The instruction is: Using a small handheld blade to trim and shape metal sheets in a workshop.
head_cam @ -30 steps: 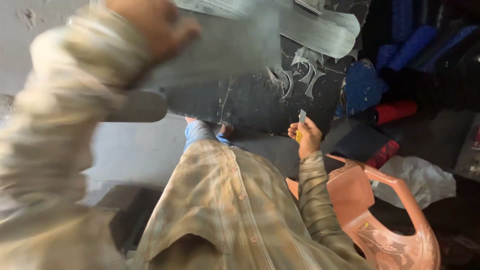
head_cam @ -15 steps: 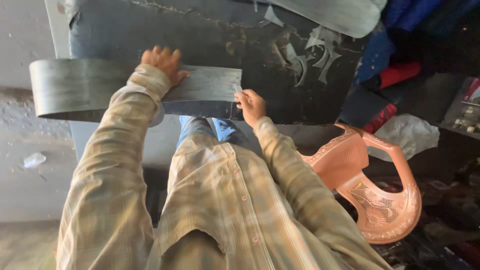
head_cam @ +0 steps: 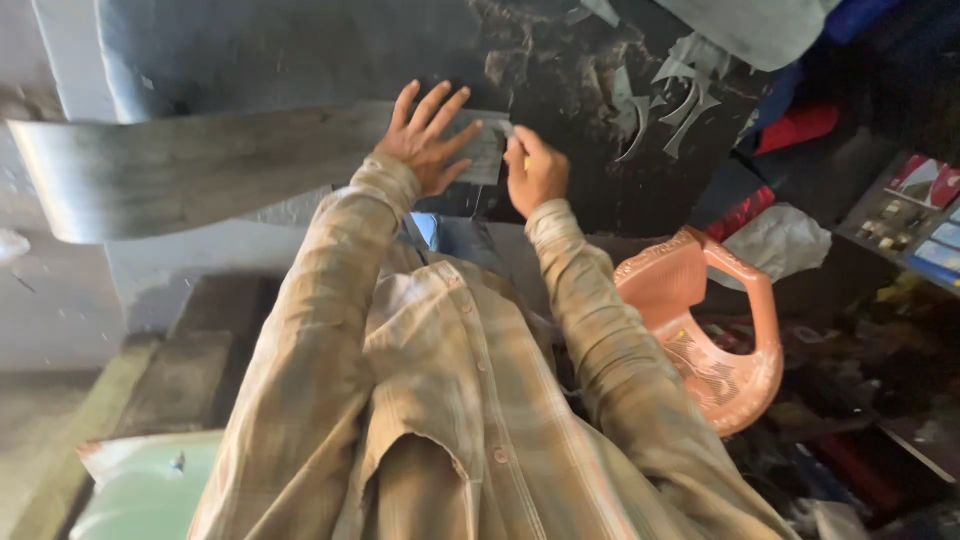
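One long grey strip (head_cam: 230,170) lies across a dark sheet (head_cam: 330,50), its long axis running left to right, curling free at the far-left end. The left hand (head_cam: 428,140) presses flat on its right end, fingers spread, gripping nothing. The right hand (head_cam: 537,172) sits just right of that end, curled closed on something small; what, I cannot tell. One orange plastic chair (head_cam: 715,330) stands right, near the person's side.
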